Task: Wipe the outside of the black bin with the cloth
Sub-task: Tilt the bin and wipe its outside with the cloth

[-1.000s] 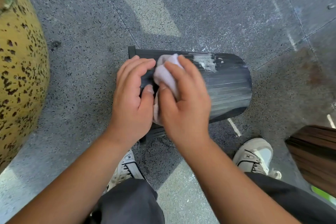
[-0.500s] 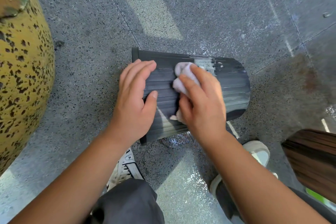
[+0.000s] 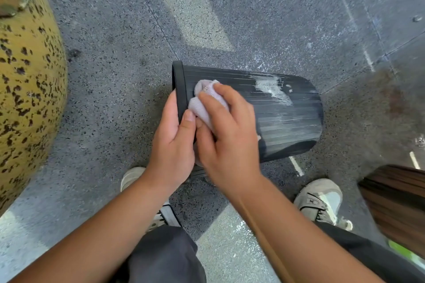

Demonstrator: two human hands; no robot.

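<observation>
Down on the speckled grey floor (image 3: 110,103), the black bin (image 3: 287,117) lies on its side, rim pointing left and closed base to the right. Its wall is ribbed lengthwise, with a white smear (image 3: 273,89) on the upper part and a dull wet sheen lower down. At the rim, the left hand (image 3: 172,142) holds the edge, thumb on the outside and fingers curled out of sight inside the mouth. Just right of it, the right hand (image 3: 226,138) presses a bunched pale cloth (image 3: 204,99) against the ribs near the rim, grip closed around the wad; most of the cloth is hidden under the fingers. The bin's near side is covered by both hands
</observation>
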